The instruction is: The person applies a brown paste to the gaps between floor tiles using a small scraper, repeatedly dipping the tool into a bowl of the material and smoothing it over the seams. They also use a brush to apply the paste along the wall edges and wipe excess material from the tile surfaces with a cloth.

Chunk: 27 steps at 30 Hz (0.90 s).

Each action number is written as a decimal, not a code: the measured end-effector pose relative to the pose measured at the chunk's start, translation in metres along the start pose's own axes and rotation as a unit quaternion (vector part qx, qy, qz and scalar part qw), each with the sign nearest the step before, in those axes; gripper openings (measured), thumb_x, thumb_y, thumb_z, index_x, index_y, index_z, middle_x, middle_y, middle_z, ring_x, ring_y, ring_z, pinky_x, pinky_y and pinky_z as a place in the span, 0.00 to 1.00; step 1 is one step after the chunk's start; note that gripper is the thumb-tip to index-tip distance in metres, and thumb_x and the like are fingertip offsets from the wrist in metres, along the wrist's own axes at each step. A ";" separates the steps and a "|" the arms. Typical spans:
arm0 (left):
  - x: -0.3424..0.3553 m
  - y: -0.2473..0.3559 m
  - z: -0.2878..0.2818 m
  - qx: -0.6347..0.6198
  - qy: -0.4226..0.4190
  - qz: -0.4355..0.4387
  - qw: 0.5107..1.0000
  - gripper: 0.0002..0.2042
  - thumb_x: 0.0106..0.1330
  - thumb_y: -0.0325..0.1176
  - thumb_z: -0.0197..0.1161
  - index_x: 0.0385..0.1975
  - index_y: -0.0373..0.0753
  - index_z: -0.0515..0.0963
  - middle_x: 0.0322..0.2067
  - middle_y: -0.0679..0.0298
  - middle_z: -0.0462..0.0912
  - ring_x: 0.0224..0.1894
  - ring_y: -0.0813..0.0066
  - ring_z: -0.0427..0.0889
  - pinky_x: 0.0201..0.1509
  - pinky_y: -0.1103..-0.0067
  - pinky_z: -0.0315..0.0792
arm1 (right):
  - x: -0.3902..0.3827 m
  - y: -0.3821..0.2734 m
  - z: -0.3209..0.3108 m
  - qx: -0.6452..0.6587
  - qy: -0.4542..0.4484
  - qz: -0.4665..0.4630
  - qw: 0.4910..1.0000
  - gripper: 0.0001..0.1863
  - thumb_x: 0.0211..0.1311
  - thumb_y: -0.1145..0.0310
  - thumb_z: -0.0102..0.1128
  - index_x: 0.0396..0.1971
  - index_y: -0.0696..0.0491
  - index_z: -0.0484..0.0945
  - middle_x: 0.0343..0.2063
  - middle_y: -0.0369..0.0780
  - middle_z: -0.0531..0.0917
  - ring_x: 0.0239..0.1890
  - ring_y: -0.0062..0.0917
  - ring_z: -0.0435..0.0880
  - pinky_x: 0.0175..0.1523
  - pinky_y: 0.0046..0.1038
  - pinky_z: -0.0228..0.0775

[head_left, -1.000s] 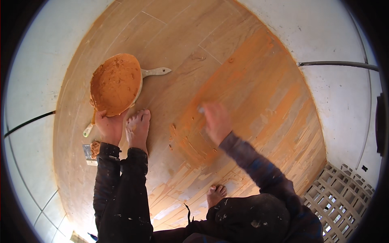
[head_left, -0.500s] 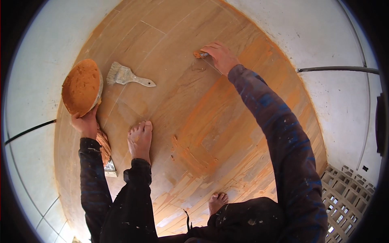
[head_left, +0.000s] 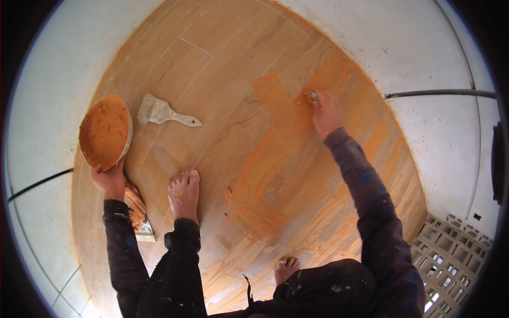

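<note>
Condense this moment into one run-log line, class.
left hand: holding bowl of orange paste | right hand: at smeared floor, gripping small tool, type unclear | brush: lying on floor

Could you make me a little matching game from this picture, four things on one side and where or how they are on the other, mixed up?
Things:
1. Bowl
2. Brush
3. Right hand
4. Lattice

Places and states:
A. Lying on the floor, handle pointing to the right
B. At the lower right of the picture, full of holes
C. Held in the left hand, with orange paste inside
D. Gripping a small tool, mostly hidden

Right pairs: 1-C, 2-A, 3-D, 4-B
</note>
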<state>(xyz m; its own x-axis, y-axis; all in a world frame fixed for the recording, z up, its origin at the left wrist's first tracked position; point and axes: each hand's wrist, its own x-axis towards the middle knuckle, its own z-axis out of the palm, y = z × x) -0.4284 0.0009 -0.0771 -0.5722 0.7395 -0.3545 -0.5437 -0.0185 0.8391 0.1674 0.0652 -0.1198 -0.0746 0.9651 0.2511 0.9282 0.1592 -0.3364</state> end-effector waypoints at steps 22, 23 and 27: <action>-0.072 0.019 -0.035 -0.015 0.046 -0.092 0.995 0.31 0.64 0.35 0.43 0.71 0.38 0.62 0.72 0.51 0.62 0.74 0.50 0.61 0.74 0.50 0.61 | 0.173 -0.008 0.067 -0.143 0.001 -0.017 0.990 0.10 0.62 0.71 0.58 0.41 0.51 0.85 0.45 0.44 0.83 0.52 0.41 0.79 0.56 0.41 0.74; -0.074 0.019 -0.034 -0.020 0.049 -0.093 0.994 0.31 0.64 0.35 0.43 0.71 0.38 0.62 0.72 0.51 0.62 0.74 0.50 0.61 0.74 0.50 0.61 | 0.147 -0.033 0.065 -0.121 -0.020 -0.033 0.992 0.11 0.62 0.72 0.57 0.41 0.50 0.85 0.45 0.44 0.83 0.52 0.41 0.79 0.55 0.41 0.74; -0.072 0.015 -0.021 -0.038 0.032 -0.094 0.994 0.32 0.64 0.35 0.44 0.72 0.39 0.61 0.73 0.53 0.61 0.74 0.51 0.61 0.75 0.50 0.59 | 0.038 -0.132 0.070 -0.040 -0.049 -0.153 0.986 0.13 0.62 0.72 0.55 0.45 0.54 0.80 0.39 0.44 0.80 0.48 0.38 0.77 0.53 0.38 0.72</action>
<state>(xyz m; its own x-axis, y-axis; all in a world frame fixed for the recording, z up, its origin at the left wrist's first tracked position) -0.4088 -0.0669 -0.0475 -0.4924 0.6902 -0.5303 -0.6886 0.0637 0.7223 0.0166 0.0953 -0.1298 -0.3860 0.8908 0.2399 0.8825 0.4323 -0.1852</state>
